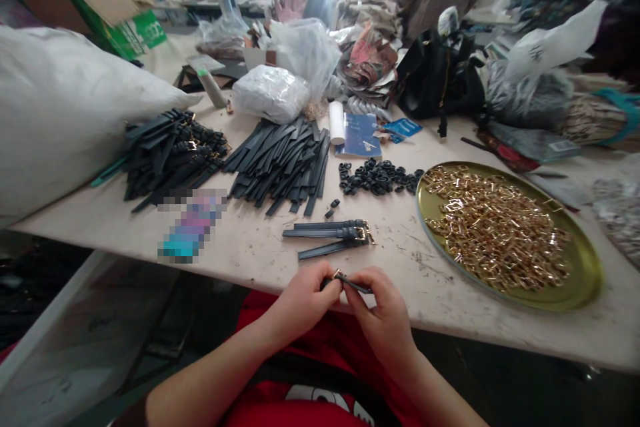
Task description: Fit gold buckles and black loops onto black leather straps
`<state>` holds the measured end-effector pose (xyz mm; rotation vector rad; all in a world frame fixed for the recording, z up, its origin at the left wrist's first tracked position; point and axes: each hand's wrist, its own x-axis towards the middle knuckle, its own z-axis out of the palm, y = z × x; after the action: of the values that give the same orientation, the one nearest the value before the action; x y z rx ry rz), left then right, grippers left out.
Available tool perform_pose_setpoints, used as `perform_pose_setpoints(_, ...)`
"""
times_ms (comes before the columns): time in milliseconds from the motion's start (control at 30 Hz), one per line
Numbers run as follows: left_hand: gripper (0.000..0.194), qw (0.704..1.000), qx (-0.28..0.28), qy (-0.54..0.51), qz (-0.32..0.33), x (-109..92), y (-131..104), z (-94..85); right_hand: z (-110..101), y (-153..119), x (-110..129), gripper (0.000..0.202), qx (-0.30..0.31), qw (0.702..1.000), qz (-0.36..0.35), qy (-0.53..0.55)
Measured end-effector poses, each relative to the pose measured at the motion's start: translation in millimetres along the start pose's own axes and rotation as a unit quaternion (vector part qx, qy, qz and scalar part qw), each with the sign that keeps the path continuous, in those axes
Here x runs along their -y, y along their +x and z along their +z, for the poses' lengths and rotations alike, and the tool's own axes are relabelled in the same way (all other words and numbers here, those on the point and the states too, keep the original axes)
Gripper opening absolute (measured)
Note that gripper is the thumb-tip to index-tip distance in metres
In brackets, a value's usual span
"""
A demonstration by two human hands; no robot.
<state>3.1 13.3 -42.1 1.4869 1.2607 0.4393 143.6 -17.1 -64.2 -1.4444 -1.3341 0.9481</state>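
Bare left hand [311, 292] and bare right hand [381, 299] grip dark leather strap with gold metal buckle [337, 274]; round gold-coloured tray of buckles [590, 280] at two o'clock.

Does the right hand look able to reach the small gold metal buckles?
Probably yes: no object stands between the right hand and the buckles, though its fingers pinch a thin black strap.

Workshop, with buckles [500, 233] heaped beside straps [280, 160]
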Motion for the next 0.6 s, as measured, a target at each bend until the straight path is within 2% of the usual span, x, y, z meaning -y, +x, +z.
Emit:
perform_pose_setpoints(33,0.015,0.999,-0.01,0.034,0.016,-1.8,-5.0,0.2,-0.3,-3.4,0.5,0.006,-0.001,1.0,0.007,0.007)
perform_pose_setpoints(100,0.017,0.996,0.002,0.081,0.027,-6.9,-15.9,-0.7,-2.2,-8.7,1.9,0.013,0.022,0.995,0.072,0.068)
perform_pose_setpoints(167,0.021,0.995,0.028,0.092,0.028,-12.7,-26.2,-2.9,-6.0,-12.5,5.1,0.022,0.062,0.977,0.142,0.149)
perform_pose_setpoints(233,0.024,0.995,0.048,0.077,0.036,-17.4,-33.5,-5.3,-10.1,-16.2,11.1,0.028,0.096,0.963,0.166,0.192)
perform_pose_setpoints(333,0.027,0.997,0.055,0.04,0.03,-20.2,-36.1,-8.0,-13.0,-22.7,22.4,0.026,0.109,0.974,0.123,0.155)
perform_pose_setpoints(433,0.02,1.0,0.024,0.0,0.019,-19.6,-30.3,-10.3,-13.9,-20.9,28.8,0.025,0.119,0.987,0.044,0.095)
perform_pose_setpoints(533,0.022,0.997,0.018,-0.011,0.072,-17.3,-19.4,-13.1,-23.0,8.4,23.0,0.037,0.189,0.979,0.002,0.074)
perform_pose_setpoints(600,0.016,0.996,0.03,0.002,0.081,-14.1,-9.0,-14.9,-37.3,47.0,11.6,0.041,0.168,0.986,-0.017,0.017)
